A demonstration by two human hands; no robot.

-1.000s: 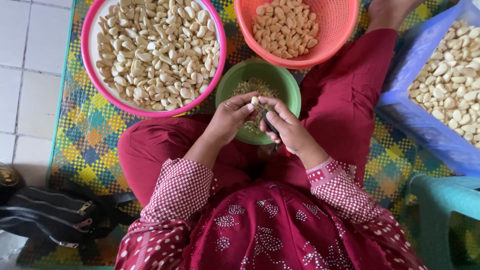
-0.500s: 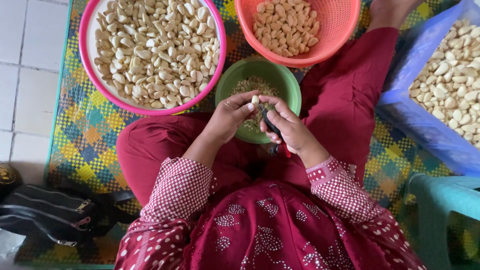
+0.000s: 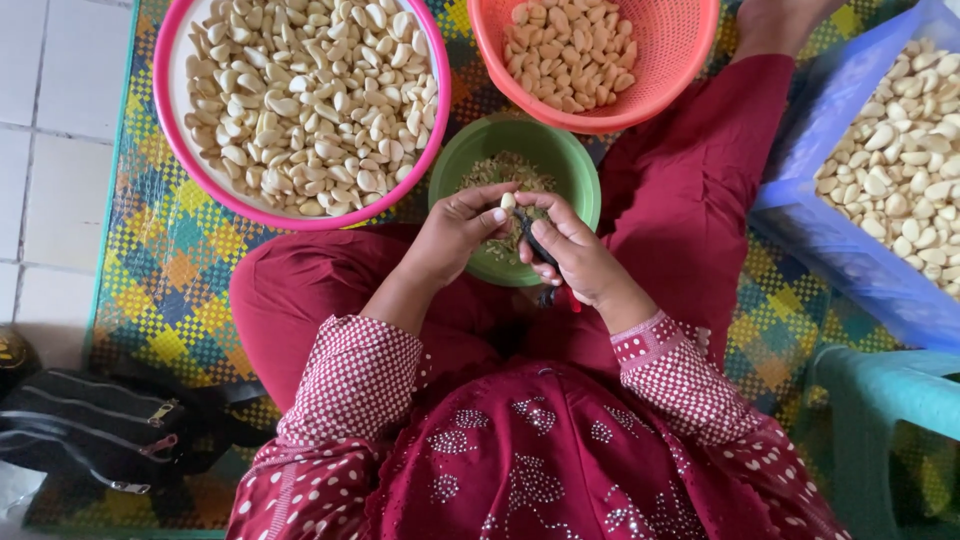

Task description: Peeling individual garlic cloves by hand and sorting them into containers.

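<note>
On a colourful woven mat (image 3: 170, 290), the left hand (image 3: 455, 230) pinches a small, hard, light garlic clove (image 3: 508, 201) at its fingertips while the right hand (image 3: 570, 255) grips a dark knife (image 3: 535, 245), above a green bowl (image 3: 575, 165) of peelings.

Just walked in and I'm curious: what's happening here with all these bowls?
A person sits cross-legged on a woven mat, peeling garlic. The left hand pinches a garlic clove over a green bowl of skins, while the right hand works on it with a small dark knife. A pink basin, an orange basket and a blue tray hold cloves.
</note>
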